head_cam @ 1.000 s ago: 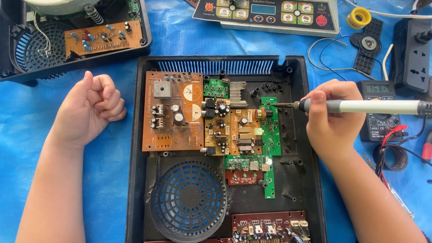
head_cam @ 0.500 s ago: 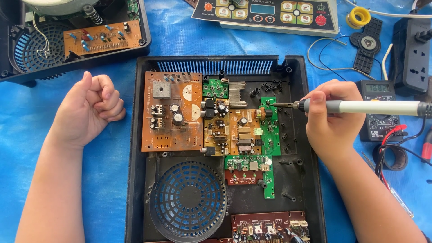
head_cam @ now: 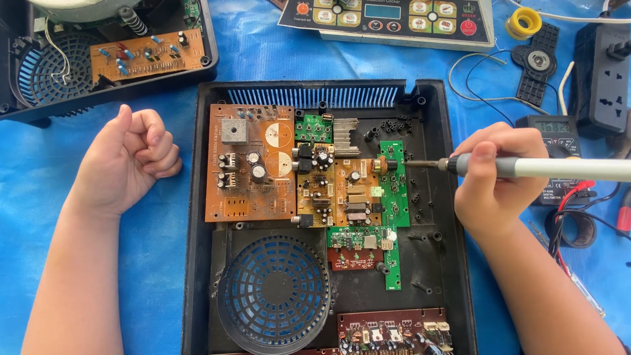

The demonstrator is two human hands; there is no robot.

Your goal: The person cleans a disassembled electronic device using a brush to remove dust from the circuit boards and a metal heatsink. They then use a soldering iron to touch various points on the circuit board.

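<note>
Head view: we go from the fingers outward.
Right hand (head_cam: 494, 187): at 3 o'clock, our fingers wrap tight round the soldering iron (head_cam: 545, 167), thumb on top.
Iron tip: points to 9 o'clock, touching the narrow green board (head_cam: 394, 187) at its upper edge.
Left hand (head_cam: 128, 158): at 9 o'clock, curled into a loose fist, holding nothing, resting on the blue sheet (head_cam: 39, 177) just beside the case.
Black case (head_cam: 204, 263): centre, open; brown board (head_cam: 250, 164) at 10 o'clock inside, round fan grille (head_cam: 275, 296) at 7 o'clock.
Multimeter (head_cam: 555, 141): just behind our right hand.
Control panel (head_cam: 388, 20): 12 o'clock.
</note>
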